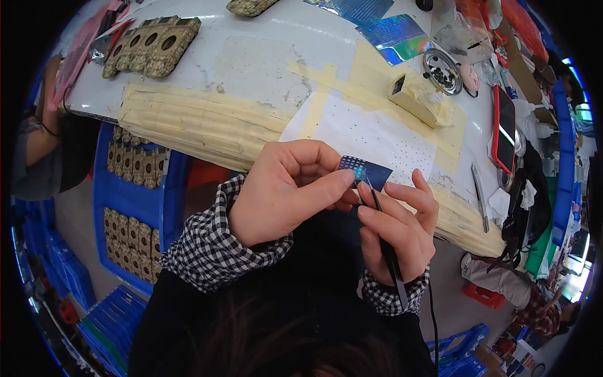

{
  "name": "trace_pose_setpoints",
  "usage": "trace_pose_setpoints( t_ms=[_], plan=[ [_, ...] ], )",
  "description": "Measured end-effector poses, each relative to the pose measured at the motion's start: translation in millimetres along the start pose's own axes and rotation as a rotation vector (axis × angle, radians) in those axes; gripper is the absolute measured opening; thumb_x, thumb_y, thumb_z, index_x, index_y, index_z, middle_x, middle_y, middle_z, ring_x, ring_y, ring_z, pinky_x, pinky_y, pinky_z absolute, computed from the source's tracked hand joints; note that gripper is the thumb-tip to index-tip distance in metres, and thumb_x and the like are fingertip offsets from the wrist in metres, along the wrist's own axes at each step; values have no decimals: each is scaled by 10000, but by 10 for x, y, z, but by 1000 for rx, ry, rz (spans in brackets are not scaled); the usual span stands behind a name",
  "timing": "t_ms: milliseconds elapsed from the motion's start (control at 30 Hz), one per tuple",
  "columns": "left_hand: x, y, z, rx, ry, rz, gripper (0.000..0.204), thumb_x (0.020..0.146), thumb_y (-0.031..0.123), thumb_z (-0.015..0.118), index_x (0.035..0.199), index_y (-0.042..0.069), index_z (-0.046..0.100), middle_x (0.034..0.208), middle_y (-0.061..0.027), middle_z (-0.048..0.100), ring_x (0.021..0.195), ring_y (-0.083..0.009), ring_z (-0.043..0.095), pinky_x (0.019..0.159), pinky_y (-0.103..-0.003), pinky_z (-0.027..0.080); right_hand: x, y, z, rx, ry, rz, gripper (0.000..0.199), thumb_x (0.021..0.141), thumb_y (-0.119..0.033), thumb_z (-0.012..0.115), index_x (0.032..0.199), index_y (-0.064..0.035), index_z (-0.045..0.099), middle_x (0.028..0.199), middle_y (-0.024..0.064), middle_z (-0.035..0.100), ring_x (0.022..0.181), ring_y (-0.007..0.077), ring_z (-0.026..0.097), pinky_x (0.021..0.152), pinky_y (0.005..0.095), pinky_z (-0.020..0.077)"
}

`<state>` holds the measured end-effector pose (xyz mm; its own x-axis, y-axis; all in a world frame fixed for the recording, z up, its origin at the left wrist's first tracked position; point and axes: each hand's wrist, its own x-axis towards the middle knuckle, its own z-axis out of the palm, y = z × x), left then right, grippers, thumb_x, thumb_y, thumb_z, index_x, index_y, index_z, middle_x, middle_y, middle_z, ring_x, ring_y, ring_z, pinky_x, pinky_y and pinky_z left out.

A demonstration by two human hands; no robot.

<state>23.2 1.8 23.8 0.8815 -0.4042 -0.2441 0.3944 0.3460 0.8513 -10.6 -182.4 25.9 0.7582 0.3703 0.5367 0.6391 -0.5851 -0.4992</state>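
My left hand (282, 195) pinches a small dark blue sheet (379, 173) between thumb and fingers, above the table's near edge. Rows of small shiny squares cover the sheet's left part, and its right part is plain. Black tweezers (391, 264) lie in my right hand (405, 232), gripped between thumb and fingers. Their tip reaches the sheet beside my left thumb; whether a piece is caught in it is too small to tell. Just beyond my hands, a white paper (358, 135) dotted with small dark specks is taped to the table.
Camouflage-patterned parts with round holes (154, 45) lie at the table's far left; more fill a blue tray (173, 207) below. A yellowish block (418, 100), a round metal dish (441, 70), a red-cased phone (504, 129) and silver tweezers (480, 196) are at the right. Another person's arm (41, 135) is at far left.
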Motion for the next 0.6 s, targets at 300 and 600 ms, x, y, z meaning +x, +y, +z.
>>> trace_pose_setpoints(
  t_ms=[300,600],
  plan=[
    [-7,-9,-10,-15,0,3,119,865,114,570,867,-4,583,793,-72,650,692,-77,597,631,-203,476,20,-24,-5,0,-7,22,293,689,-42,704,967,-108,640,1026,75,655,976,235,565,984,470,335],
    [-3,22,-25,-38,-24,-11,117,862,74,572,871,-42,574,809,-95,650,743,-100,625,675,-218,513,37,-40,-9,-12,-12,23,294,688,-40,705,966,-112,637,1026,70,656,975,225,563,989,473,330]
  ],
)
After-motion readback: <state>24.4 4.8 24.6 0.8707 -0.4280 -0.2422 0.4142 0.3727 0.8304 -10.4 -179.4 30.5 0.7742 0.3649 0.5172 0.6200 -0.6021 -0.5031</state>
